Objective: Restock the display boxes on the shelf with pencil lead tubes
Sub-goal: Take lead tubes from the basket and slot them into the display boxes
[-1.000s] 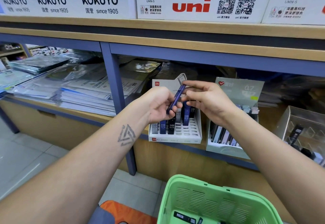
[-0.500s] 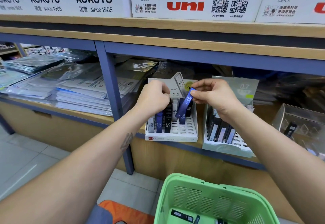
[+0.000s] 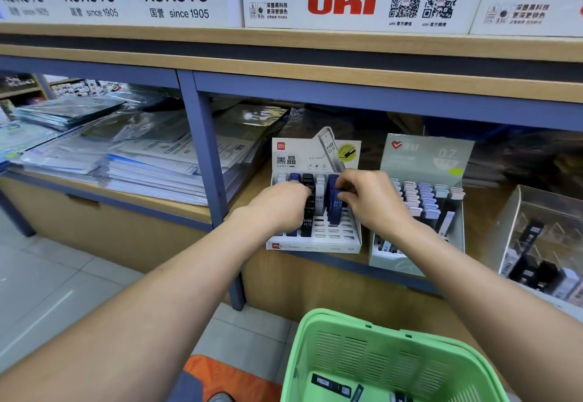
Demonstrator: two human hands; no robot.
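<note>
A white display box [image 3: 315,245] stands on the lower shelf, with rows of black, blue and white pencil lead tubes standing in its slots. My right hand [image 3: 373,201] pinches the top of a blue lead tube [image 3: 335,210] that stands in a slot on the box's right side. My left hand [image 3: 280,207] lies over the left rows with curled fingers against a black lead tube [image 3: 307,215]; whether it holds anything is hidden. More tubes [image 3: 331,386] lie in the green basket [image 3: 362,326] below.
A pale green display box [image 3: 416,264] of 0.7 leads stands right of the white one, and a clear acrylic bin [image 3: 536,243] stands further right. Stacked paper packs [image 3: 151,174] fill the left bay beyond a blue shelf post [image 3: 208,161]. A shelf board runs overhead.
Both hands have moved down from in front of the box into it. The blue tube, held tilted in the air before, now stands in a slot under my right fingers.
</note>
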